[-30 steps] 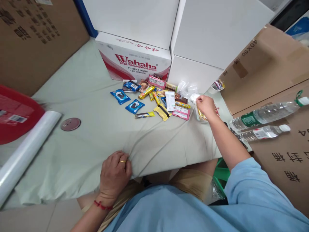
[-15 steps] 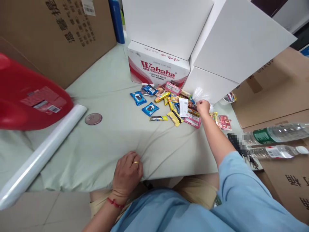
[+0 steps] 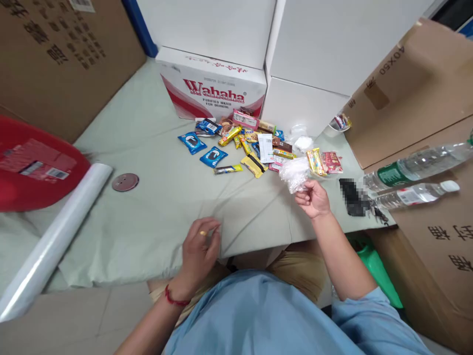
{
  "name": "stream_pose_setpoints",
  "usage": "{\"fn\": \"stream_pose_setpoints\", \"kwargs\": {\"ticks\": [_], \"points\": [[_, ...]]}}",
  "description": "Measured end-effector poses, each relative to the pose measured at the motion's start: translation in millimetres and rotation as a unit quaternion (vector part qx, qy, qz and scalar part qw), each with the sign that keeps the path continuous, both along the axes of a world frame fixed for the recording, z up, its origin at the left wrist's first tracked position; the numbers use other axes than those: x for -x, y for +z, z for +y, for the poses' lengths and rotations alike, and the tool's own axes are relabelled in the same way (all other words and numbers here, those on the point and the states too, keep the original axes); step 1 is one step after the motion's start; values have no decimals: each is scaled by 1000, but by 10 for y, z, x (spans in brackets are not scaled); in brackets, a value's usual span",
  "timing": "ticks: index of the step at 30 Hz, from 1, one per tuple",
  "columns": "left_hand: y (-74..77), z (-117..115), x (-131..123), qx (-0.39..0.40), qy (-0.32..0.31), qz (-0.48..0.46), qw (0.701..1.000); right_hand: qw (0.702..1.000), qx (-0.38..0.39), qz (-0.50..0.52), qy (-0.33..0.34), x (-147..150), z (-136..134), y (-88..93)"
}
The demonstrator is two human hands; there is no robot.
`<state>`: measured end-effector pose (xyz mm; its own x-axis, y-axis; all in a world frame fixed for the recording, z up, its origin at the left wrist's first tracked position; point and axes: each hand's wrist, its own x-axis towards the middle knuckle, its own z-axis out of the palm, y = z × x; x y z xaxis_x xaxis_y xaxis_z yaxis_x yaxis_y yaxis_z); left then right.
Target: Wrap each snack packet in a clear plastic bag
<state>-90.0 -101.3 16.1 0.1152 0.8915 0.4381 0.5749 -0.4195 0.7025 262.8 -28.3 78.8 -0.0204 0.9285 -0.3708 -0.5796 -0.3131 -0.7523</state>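
My right hand (image 3: 315, 198) pinches a crumpled clear plastic bag (image 3: 294, 173), held over the table in front of the snacks. Another bit of clear plastic (image 3: 303, 143) lies behind it against the white box. To the left of the bag is a pile of wrapped snacks, among them a white packet (image 3: 265, 148), a yellow packet (image 3: 253, 165) and a blue packet (image 3: 213, 157). My left hand (image 3: 201, 245) is at the table's front edge, fingers loosely bent with the thumb apart, holding nothing.
A Wahaba-style water carton (image 3: 214, 91) and white boxes (image 3: 306, 44) stand behind the snacks. Plastic bottles (image 3: 417, 195) lie at the right. On the left are a red jug (image 3: 37, 162), a plastic film roll (image 3: 55, 241) and a round brown disc (image 3: 125, 182).
My right hand has come back from beside the snack pile toward me, bringing the clear plastic bag. My left hand has lifted slightly and its thumb has parted from the fingers. The view has shifted.
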Motion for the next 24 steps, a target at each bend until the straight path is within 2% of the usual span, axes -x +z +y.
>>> {"fn": "stream_pose_setpoints", "kwargs": {"ticks": [3, 7, 9, 12, 14, 17, 20, 22, 24], "points": [[247, 142, -402, 97, -80, -108, 986, 999, 6, 42, 28, 161, -278, -118], [434, 380, -920, 203, -189, -225, 934, 995, 29, 72, 66, 391, -530, -270], [441, 480, -1074, 250, -226, -230, 913, 993, 34, 80, 86, 447, -611, -310], [388, 578, -1157, 315, -259, -263, 874, 990, 25, 96, 100, 415, -695, -323], [349, 609, -1148, 357, -253, -323, 839, 989, 14, 115, 97, 336, -745, -323], [318, 612, -1106, 421, -202, -374, 801, 987, -3, 139, 77, 192, -840, -342], [299, 612, -1090, 434, -138, -365, 812, 988, -18, 153, 30, 59, -966, -385], [305, 689, -1118, 401, -110, -349, 840, 986, -25, 162, -6, -19, -1053, -420], [369, 901, -1191, 347, -102, -323, 875, 985, -26, 168, -31, -86, -1127, -449]]}}
